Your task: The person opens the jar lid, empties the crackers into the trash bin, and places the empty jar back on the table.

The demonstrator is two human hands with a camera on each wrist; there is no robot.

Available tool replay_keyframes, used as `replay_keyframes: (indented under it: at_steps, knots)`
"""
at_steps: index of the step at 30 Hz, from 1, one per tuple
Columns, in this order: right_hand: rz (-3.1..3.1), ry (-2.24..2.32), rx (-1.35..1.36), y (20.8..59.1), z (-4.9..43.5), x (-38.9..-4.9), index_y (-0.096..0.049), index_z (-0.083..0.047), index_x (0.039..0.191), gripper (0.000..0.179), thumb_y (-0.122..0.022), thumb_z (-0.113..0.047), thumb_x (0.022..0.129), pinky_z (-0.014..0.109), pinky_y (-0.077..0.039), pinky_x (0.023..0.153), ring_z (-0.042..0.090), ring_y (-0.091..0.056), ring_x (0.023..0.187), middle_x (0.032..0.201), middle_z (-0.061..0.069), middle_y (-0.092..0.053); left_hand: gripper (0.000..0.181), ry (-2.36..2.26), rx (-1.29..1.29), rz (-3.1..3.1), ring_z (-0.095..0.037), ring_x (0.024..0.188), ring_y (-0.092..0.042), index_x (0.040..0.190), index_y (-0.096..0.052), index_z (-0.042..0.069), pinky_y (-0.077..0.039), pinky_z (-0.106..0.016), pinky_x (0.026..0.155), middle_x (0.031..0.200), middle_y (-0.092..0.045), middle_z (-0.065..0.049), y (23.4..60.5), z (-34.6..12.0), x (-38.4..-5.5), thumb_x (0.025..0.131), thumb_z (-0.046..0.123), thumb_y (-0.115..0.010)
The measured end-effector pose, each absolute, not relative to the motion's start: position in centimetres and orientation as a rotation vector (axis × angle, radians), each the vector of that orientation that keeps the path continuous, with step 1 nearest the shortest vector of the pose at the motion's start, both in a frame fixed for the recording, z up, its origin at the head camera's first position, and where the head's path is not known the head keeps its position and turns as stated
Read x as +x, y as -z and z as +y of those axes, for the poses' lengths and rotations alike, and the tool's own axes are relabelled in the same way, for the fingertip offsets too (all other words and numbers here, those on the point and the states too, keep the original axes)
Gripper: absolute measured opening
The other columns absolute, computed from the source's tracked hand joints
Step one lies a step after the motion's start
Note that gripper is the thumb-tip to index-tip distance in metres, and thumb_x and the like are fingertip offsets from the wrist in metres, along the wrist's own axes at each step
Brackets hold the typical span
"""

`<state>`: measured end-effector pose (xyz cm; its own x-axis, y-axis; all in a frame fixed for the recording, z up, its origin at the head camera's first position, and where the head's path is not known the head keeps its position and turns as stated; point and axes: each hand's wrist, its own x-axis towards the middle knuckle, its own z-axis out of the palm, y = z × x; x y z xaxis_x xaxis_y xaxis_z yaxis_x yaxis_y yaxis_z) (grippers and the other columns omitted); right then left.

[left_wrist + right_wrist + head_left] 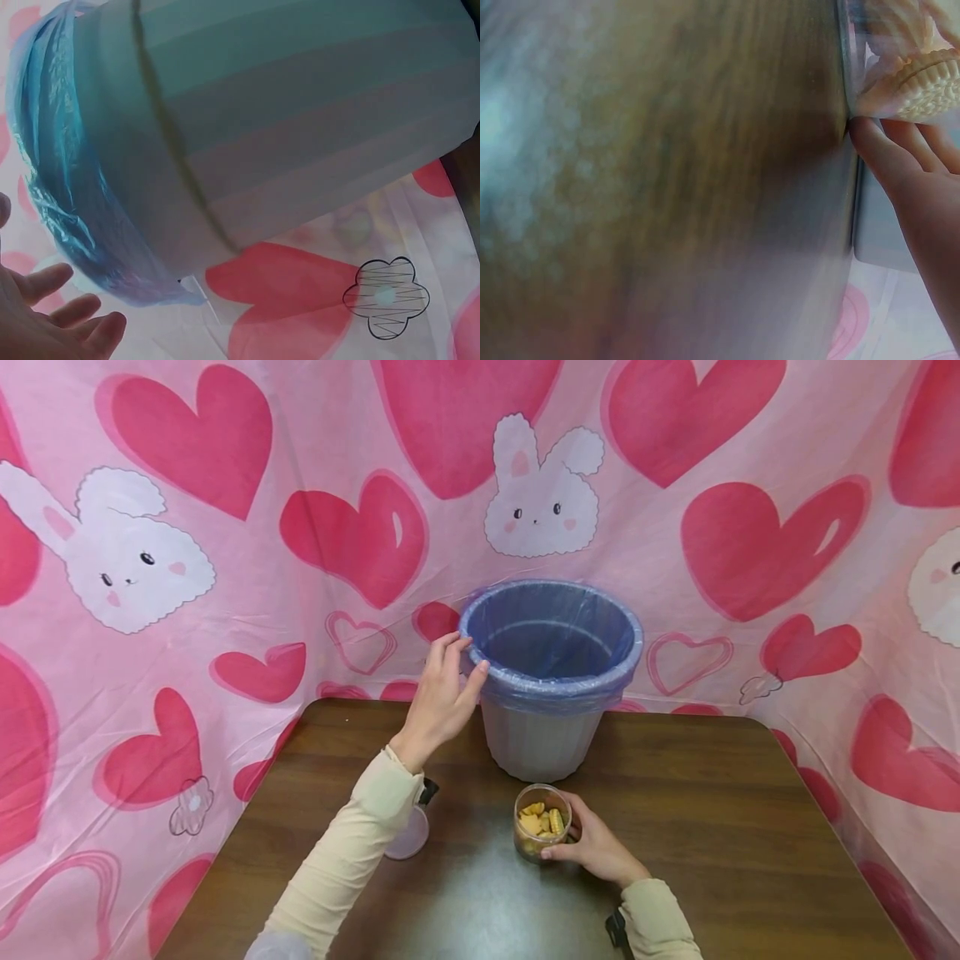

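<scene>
A clear jar (528, 847) of yellow biscuits (542, 821) stands upright on the near part of the table. My right hand (600, 847) grips it from the right side, thumb in front. In the right wrist view, the fingers curl against the glass below a ridged biscuit (930, 86). A pale trash bin (542, 739) with a blue plastic liner (558, 685) folded over its rim stands behind the jar. My left hand (442, 693) is at the rim's left side with fingers spread and loosely bent, beside the liner in the left wrist view.
A round translucent lid (408, 837) lies on the brown wooden table (712, 810), partly hidden under my left forearm. A pink cloth (300, 435) with hearts and rabbits hangs behind the table and at both sides, close behind the bin.
</scene>
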<state>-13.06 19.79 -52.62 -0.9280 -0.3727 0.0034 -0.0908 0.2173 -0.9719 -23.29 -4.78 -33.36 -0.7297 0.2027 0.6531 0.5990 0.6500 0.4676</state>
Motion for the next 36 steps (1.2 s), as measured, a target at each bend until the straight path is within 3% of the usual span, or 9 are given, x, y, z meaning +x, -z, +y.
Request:
replay_keyframes:
  at_steps: [13,27,36]
  knots:
    - [2.216,1.802,-0.48,50.8,19.4,-12.5,-0.029,-0.009,0.134,0.081,-0.076,-0.012,0.068,0.034,-0.039,0.096,0.037,-0.036,0.125,0.137,0.023,-0.032,0.062,0.881,-0.614,-2.389,-0.023,0.129,-0.028,0.128,-0.041,0.007,-0.032,-0.04,0.103,0.136,-0.033,-0.012,32.8,-3.5,-24.0,0.087,0.053,-0.039]
    - [2.213,1.778,-0.416,50.0,19.4,-12.3,-0.029,-0.012,0.134,0.082,-0.077,-0.011,0.067,0.04,-0.037,0.098,0.034,-0.037,0.125,0.138,0.021,-0.032,0.061,0.76,-0.61,-2.434,-0.024,0.129,-0.028,0.125,-0.045,0.008,-0.031,-0.042,0.103,0.136,-0.034,-0.011,32.8,-2.6,-25.0,0.087,0.055,-0.036]
    - [2.204,1.787,-0.408,50.3,19.5,-12.4,-0.029,-0.011,0.135,0.083,-0.077,-0.011,0.068,0.038,-0.037,0.097,0.033,-0.037,0.125,0.138,0.02,-0.033,0.06,0.769,-0.613,-2.528,-0.029,0.136,-0.016,0.121,-0.048,0.007,-0.025,-0.048,0.105,0.136,-0.034,-0.013,32.8,-2.5,-25.1,0.087,0.055,-0.034]
